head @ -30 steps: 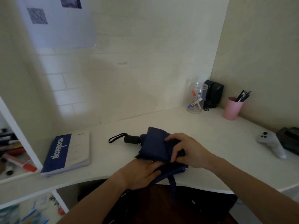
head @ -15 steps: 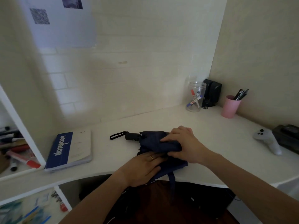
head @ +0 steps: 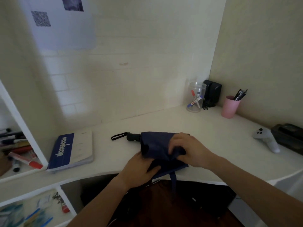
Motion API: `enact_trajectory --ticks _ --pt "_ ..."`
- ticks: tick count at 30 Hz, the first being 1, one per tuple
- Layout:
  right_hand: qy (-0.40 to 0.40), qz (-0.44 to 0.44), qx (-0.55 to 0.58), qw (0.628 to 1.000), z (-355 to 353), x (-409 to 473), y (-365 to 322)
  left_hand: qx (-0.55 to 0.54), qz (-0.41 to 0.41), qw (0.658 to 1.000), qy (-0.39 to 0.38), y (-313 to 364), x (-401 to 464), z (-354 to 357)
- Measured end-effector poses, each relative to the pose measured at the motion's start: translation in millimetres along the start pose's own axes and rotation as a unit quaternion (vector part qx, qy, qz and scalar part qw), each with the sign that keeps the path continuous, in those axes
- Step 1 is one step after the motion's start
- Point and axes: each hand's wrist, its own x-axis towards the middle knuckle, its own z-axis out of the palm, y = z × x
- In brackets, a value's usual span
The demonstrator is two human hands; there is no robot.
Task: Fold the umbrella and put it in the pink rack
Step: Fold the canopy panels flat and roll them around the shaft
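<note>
**Two hands gathering the canopy**

Both hands work the navy umbrella (head: 155, 145) lying at the desk (head: 213, 136) front edge. The right hand (head: 188, 149), flat on the fabric half a second ago, now curls and pinches a fold; the left hand (head: 141, 171) clamps the near edge. The folding looks nearly finished, though its strap (head: 173, 181) hangs loose. The pink cup (head: 229, 107) stands well apart, untouched.

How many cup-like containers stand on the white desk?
2, both at the back right corner: a clear plastic jar holding markers, and a pink cup holding dark pens to its right. None seem hidden.
</note>
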Motion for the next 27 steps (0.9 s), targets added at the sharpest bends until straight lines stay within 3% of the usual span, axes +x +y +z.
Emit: enact_trajectory --ticks 4,6,10,16,21,27 --pt "-0.038 -0.036 -0.076 0.996 24 -26 15 -0.170 -0.138 0.973 0.070 7 -12 -4" --pt "-0.039 -0.051 -0.078 0.995 31 -31 16 -0.247 -0.172 0.947 0.116 12 -16 -7" --pt "-0.005 -0.004 -0.108 0.994 35 -35 18 -0.364 -0.220 0.895 0.133 28 -16 -14" --pt "0.046 -0.023 -0.095 0.994 39 -42 23 -0.272 -0.321 0.892 0.166 23 -7 -10" --pt "0.086 -0.031 -0.106 0.990 40 -56 39 -0.265 -0.269 0.921 0.099 11 -16 -14" --pt "0.082 -0.057 -0.105 0.989 35 -64 47 -0.259 -0.268 0.926 0.055 12 -12 -15"
